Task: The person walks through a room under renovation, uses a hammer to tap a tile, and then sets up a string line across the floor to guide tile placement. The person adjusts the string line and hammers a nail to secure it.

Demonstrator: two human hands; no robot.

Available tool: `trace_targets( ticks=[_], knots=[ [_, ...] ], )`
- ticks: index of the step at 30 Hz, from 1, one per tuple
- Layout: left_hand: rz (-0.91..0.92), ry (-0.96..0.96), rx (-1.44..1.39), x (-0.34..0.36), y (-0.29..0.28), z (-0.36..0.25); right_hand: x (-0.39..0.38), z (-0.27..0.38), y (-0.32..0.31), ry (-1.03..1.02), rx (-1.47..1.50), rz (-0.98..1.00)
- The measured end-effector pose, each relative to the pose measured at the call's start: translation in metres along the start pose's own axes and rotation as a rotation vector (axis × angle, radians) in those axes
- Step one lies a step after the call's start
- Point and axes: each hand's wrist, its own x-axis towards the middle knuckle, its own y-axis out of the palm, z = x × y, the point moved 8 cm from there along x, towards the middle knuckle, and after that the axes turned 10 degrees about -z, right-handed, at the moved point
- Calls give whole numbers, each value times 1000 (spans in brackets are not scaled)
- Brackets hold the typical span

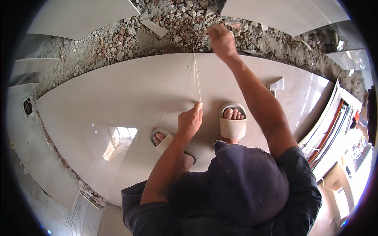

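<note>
a: where is the left hand?
b: the left hand (190, 121) is near the middle, above a large pale slab (118, 90). its thumb and forefinger pinch a thin, pale string (195, 65); the other fingers look curled in.

a: where does the string run?
b: from that pinch, away from the person, across to the slab's far edge, where rubble (114, 43) begins. two fine lines show, meeting at the far edge and slightly apart near the pinch; i cannot tell whether one is a reflection.

a: and the right hand?
b: the right hand (223, 41) is stretched far out, past the slab's edge, over the rubble, to the right of the string's far end. its fingers look bent inward, but they are blurred: i cannot tell how tightly they close or whether they hold anything.

a: what lies nearby?
b: the person's feet are on the slab, the left sandal (164, 144) and right sandal (233, 128) either side of the left hand. a metal tool (277, 84) lies to the right of the right forearm. a pale offcut (154, 28) rests on the rubble.
</note>
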Motion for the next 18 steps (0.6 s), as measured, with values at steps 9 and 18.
trace_targets(
  ticks=[9, 18],
  knots=[
    [-128, -122, -136, -5, -6, 15, -184, -133, -207, 314, -320, -489],
    [77, -311, -115, -18, -8, 22, -236, -191, -206, 485, -498, -56]
  ],
)
